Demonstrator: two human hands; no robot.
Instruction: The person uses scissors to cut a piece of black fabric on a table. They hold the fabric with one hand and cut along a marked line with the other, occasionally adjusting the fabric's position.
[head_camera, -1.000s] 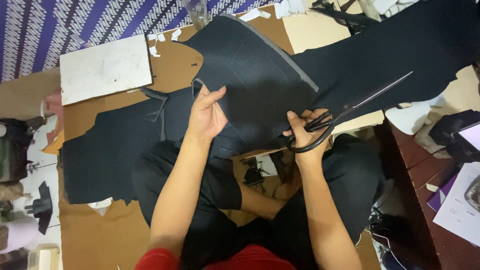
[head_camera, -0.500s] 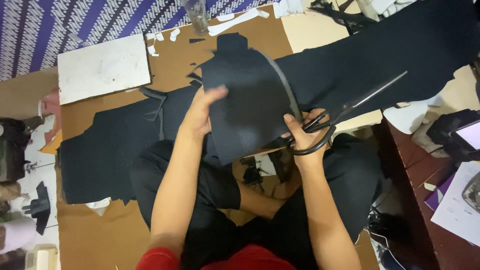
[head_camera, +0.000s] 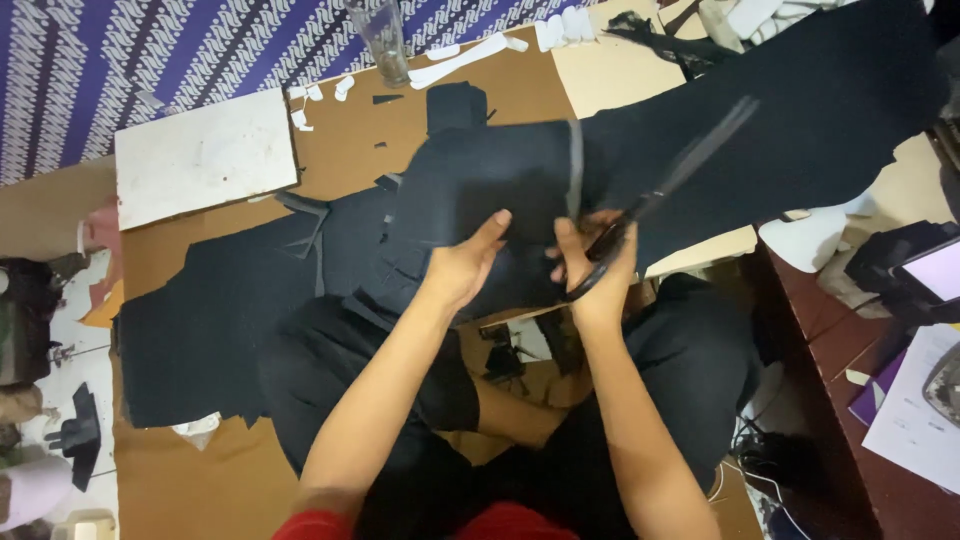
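Left hand (head_camera: 462, 268) shifted toward scissors (head_camera: 665, 190); both grip fabric piece (head_camera: 480, 190) edge.

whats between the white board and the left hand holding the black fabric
In the head view, bare brown cardboard and then more dark cloth with a thin cut strip lie between the white board and the left hand on the black fabric piece.

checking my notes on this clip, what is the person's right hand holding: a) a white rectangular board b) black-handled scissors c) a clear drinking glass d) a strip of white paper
b: the right hand has its fingers through the black-handled scissors, blades angled up over the black fabric piece that the left hand steadies.
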